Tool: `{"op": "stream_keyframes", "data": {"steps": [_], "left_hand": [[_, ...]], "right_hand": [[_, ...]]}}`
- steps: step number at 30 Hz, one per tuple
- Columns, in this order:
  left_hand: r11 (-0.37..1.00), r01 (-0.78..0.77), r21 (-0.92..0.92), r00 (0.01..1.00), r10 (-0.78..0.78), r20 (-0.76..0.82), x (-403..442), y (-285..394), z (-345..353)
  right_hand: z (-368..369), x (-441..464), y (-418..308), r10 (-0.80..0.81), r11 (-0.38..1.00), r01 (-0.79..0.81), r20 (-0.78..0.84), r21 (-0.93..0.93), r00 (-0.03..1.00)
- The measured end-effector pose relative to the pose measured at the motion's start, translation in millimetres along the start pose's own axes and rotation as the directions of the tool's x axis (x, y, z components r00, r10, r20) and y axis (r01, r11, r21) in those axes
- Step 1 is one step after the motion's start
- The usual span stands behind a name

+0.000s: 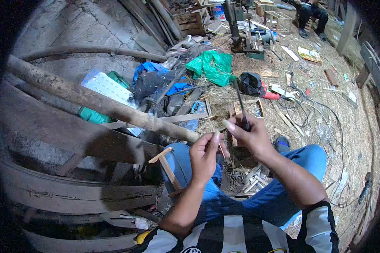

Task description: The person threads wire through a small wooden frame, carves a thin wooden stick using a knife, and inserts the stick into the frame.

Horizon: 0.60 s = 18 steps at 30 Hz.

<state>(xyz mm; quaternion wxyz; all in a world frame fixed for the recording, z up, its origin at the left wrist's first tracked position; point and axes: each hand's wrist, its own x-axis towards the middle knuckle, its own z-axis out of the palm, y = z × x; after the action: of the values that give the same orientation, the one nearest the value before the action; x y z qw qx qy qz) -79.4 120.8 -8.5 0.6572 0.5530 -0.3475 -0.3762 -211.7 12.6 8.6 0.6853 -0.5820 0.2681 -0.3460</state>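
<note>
Both hands are raised close together above my lap. My left hand is closed in a pinch on a thin stick that slants down towards the right. Just to its right, my right hand is wrapped round the dark handle of a long, thin tool, whose shaft points up and away. The right thumb reaches towards the left fingertips. A small wooden frame leans on my left thigh. Beyond my hands, a wooden box lies on the ground, partly hidden by my right hand.
A thick pole runs across the left, above wooden planks. Green plastic, a black bag and cables lie ahead. Wood scraps are between my legs. Another person's legs show at the far right.
</note>
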Motion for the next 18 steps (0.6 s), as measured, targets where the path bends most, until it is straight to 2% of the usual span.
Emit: {"op": "stream_keyframes", "data": {"steps": [3,4,8,10,14,16,17,18], "left_hand": [[0.997,0.037,0.072,0.993,-0.045,0.111,-11,-4,2],[0.995,0.084,0.058,0.988,-0.091,0.125,-14,-5,4],[0.992,0.115,0.052,0.990,-0.118,0.074,-20,-3,10],[0.997,0.034,0.074,0.999,-0.037,0.039,-21,-5,9],[0.991,0.062,0.122,0.995,-0.072,0.073,-20,-2,2],[0.993,0.103,0.062,0.994,-0.105,0.028,-20,4,2],[0.993,0.102,0.063,0.994,-0.104,0.027,-20,6,2],[0.994,0.091,0.052,0.996,-0.092,0.009,-20,8,1]], "right_hand": [[1,10,5,-0.076,0.996,0.076,0.006,0.040,0.997],[-2,12,5,-0.059,0.998,0.059,0.050,-0.004,0.997],[-3,12,3,-0.019,0.999,0.021,0.049,-0.043,0.999],[-3,11,-5,0.046,0.997,-0.044,0.033,-0.057,0.998],[-9,13,1,0.068,0.992,-0.062,0.053,-0.109,0.996],[-13,13,6,-0.154,0.965,0.151,0.002,-0.216,0.988],[-17,10,2,-0.155,0.965,0.152,0.003,-0.215,0.988],[-20,6,-5,-0.194,0.924,0.188,0.017,-0.334,0.981]]}}
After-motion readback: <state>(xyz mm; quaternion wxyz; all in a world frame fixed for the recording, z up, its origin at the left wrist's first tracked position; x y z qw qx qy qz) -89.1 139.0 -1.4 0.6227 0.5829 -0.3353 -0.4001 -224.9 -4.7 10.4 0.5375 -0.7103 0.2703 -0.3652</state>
